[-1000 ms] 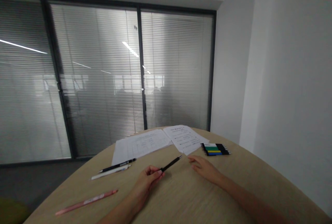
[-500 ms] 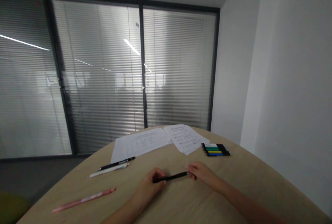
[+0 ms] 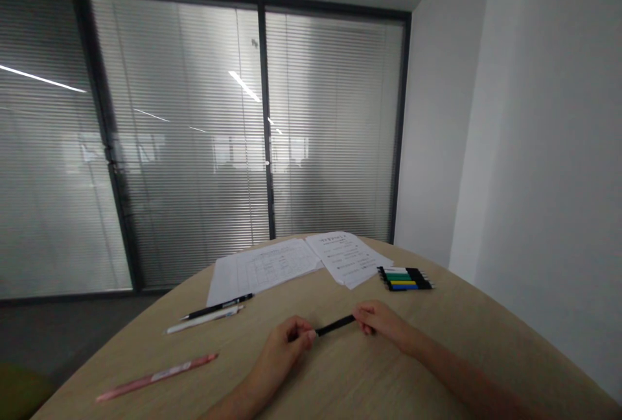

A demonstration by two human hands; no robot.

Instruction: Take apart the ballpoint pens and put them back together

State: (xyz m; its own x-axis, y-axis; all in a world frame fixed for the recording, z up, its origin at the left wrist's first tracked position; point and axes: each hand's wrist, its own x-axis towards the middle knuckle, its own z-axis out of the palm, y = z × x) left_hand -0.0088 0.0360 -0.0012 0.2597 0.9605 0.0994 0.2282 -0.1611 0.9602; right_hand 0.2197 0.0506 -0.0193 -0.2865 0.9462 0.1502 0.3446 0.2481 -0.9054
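1. A flat set of green, yellow and blue pens (image 3: 405,279) lies just beside white printed papers (image 3: 311,263).
2. A slim black pen (image 3: 335,325) spans both hands, above the pale wood table (image 3: 340,378).
3. The left hand (image 3: 287,339) has its fingers curled closed on one end.
4. The right hand (image 3: 381,319) pinches the other end between its fingertips.
5. Beyond the table stands a dark-framed glass partition (image 3: 184,135) with slatted blinds.

Two hands (image 3: 286,344) (image 3: 381,319), four pens (image 3: 335,325) (image 3: 217,306) (image 3: 204,319) (image 3: 156,377), two paper stacks (image 3: 265,271) (image 3: 347,259) and one pen pack (image 3: 405,279).

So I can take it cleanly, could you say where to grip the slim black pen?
Grip the slim black pen at its bare middle from the far side and above: your left hand and right hand pinch both ends, leaving that free.
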